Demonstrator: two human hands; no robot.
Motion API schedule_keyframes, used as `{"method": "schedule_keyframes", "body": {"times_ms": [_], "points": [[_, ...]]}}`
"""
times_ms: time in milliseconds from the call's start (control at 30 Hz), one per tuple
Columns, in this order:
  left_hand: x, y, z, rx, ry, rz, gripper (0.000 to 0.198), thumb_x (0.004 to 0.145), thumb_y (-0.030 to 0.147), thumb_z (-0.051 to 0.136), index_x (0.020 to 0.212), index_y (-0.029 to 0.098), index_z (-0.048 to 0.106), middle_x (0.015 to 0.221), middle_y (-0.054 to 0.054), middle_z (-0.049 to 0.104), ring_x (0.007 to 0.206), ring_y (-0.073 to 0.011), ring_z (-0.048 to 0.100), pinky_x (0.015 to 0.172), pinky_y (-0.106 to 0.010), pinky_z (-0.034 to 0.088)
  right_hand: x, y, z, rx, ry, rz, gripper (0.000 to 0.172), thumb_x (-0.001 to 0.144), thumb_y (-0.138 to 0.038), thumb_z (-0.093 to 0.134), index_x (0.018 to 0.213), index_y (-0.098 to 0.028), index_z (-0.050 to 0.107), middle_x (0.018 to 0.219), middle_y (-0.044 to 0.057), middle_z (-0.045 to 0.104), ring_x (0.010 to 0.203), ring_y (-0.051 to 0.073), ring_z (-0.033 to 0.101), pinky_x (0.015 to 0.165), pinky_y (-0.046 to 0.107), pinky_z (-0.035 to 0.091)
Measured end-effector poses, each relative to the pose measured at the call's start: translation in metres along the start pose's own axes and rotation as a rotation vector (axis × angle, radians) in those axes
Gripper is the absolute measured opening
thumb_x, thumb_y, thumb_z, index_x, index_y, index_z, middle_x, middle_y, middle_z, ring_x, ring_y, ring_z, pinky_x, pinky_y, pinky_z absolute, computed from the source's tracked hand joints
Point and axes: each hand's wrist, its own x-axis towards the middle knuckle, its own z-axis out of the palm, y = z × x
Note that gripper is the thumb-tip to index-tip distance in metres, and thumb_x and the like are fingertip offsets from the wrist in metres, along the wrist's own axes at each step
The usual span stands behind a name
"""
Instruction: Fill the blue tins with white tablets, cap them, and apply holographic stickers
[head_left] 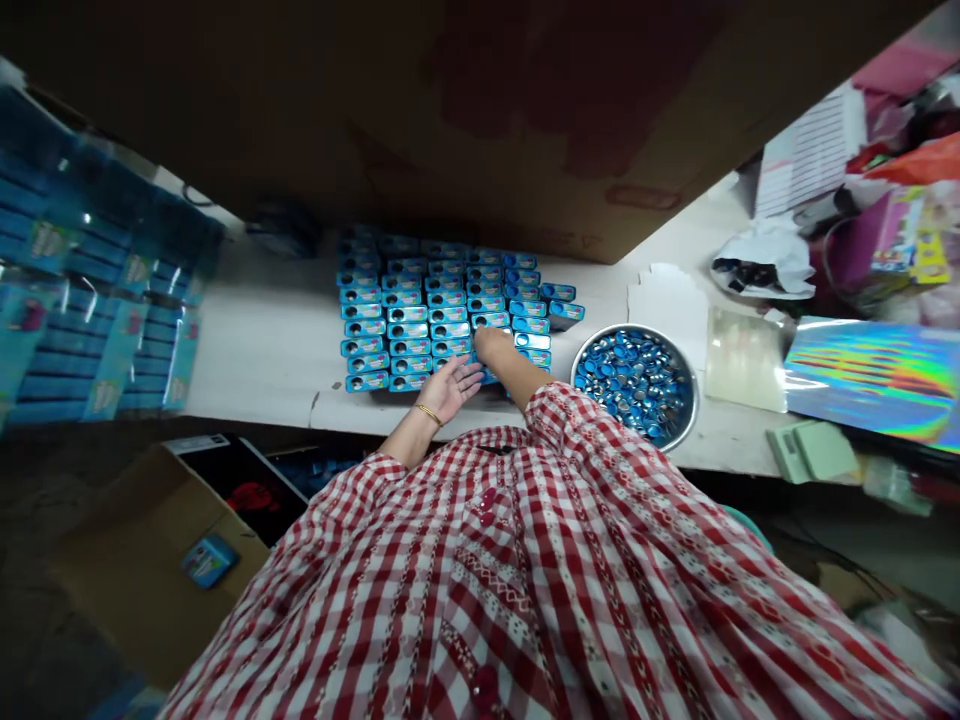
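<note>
Several small blue boxes (420,315) lie in tight rows on a white table (262,350). My left hand (454,385) rests open, fingers spread, at the near edge of the rows; a gold bangle sits on its wrist. My right hand (491,345) reaches onto the rows at their right side, fingers curled down over a box; what it grips is hidden. A metal bowl (686,385) full of small blue round pieces stands just right of my right arm. My red and white checked sleeves fill the lower view.
Stacked blue packs (90,300) stand at the far left. A brown cardboard box (135,560) with one blue pack in it sits below the table. Holographic sheets (870,385), a white folded carton (667,300) and a white bag (765,260) lie at the right. A big cardboard sheet (450,120) rises behind.
</note>
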Motion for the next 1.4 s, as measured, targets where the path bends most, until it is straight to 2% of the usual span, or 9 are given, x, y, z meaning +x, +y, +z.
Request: {"method": "schedule_keyframes", "body": {"times_ms": [133,333,467,567,700,933,1200,1300,1400], "points": [[-0.009,0.003,0.001,0.039,0.038,0.029,0.027,0.088,0.037,0.047,0.097,0.016,0.061,0.095,-0.01,0.067,0.084,-0.0162,0.063,0.08,-0.029,0.047,0.005,-0.003,-0.004,0.033,0.043,-0.016,0.037,0.078,-0.019,0.061,0.114,-0.009,0.061,0.113,0.022,0.063,0.109,0.027,0.06,0.088,0.035,0.046],[-0.02,0.0,-0.026,0.033,0.125,0.045,0.023,0.088,0.033,0.048,0.094,0.016,0.062,0.09,-0.009,0.068,0.083,-0.016,0.064,0.079,-0.029,0.047,-0.011,0.008,0.005,0.049,0.143,-0.075,0.04,0.079,-0.023,0.061,0.118,-0.013,0.057,0.109,0.018,0.065,0.104,0.026,0.061,0.086,0.034,0.046],[-0.017,-0.004,-0.036,0.021,0.195,0.038,0.023,0.089,0.03,0.045,0.09,0.014,0.061,0.086,-0.008,0.067,0.08,-0.0149,0.065,0.077,-0.028,0.048,-0.06,0.087,0.022,0.105,0.362,-0.058,0.039,0.093,-0.033,0.038,0.129,-0.022,0.045,0.125,0.011,0.055,0.113,0.02,0.053,0.092,0.032,0.042],[-0.01,-0.007,-0.028,0.035,0.189,0.014,0.022,0.09,0.029,0.045,0.088,0.014,0.061,0.085,-0.008,0.067,0.077,-0.0143,0.065,0.075,-0.028,0.049,-0.097,0.162,0.046,0.205,0.653,0.311,0.042,0.093,-0.032,0.035,0.131,-0.017,0.043,0.126,0.015,0.051,0.116,0.024,0.048,0.095,0.036,0.038],[-0.004,-0.01,-0.005,0.073,0.123,0.011,0.022,0.089,0.03,0.046,0.09,0.014,0.062,0.085,-0.008,0.068,0.076,-0.0138,0.065,0.075,-0.027,0.049,-0.108,0.214,0.085,0.27,0.509,0.574,0.067,0.079,-0.044,0.057,0.137,-0.018,0.036,0.133,0.017,0.04,0.112,0.031,0.047,0.087,0.039,0.042],[0.005,-0.022,0.021,0.116,0.067,-0.006,0.021,0.085,0.032,0.052,0.091,0.015,0.062,0.084,-0.008,0.068,0.079,-0.0145,0.065,0.076,-0.028,0.049,-0.093,0.237,0.118,0.318,0.652,0.456,0.029,0.082,-0.028,0.047,0.106,-0.014,0.059,0.115,0.014,0.052,0.104,0.022,0.051,0.088,0.031,0.042],[0.016,-0.034,0.043,0.096,-0.015,-0.062,0.021,0.085,0.033,0.053,0.091,0.015,0.062,0.084,-0.009,0.068,0.074,-0.0155,0.064,0.073,-0.029,0.048,-0.118,0.278,0.109,0.746,0.916,0.529,0.029,0.079,-0.036,0.046,0.092,-0.013,0.059,0.084,0.007,0.064,0.078,0.018,0.058,0.077,0.03,0.047],[0.021,-0.043,0.061,0.069,-0.119,-0.136,0.024,0.086,0.035,0.052,0.092,0.014,0.063,0.089,-0.011,0.068,0.08,-0.018,0.065,0.076,-0.031,0.048,-0.127,0.257,0.089,0.709,0.957,0.448,0.028,0.08,-0.038,0.045,0.091,-0.015,0.057,0.081,0.005,0.062,0.077,0.018,0.058,0.076,0.031,0.047],[0.025,-0.053,0.079,0.002,-0.279,-0.26,0.034,0.085,0.044,0.051,0.095,0.015,0.063,0.091,-0.013,0.068,0.083,-0.0209,0.065,0.078,-0.036,0.048,-0.127,0.204,0.066,0.574,0.908,0.198,0.021,0.081,-0.034,0.046,0.086,-0.018,0.057,0.085,0.006,0.061,0.084,0.019,0.057,0.081,0.031,0.047]]}}
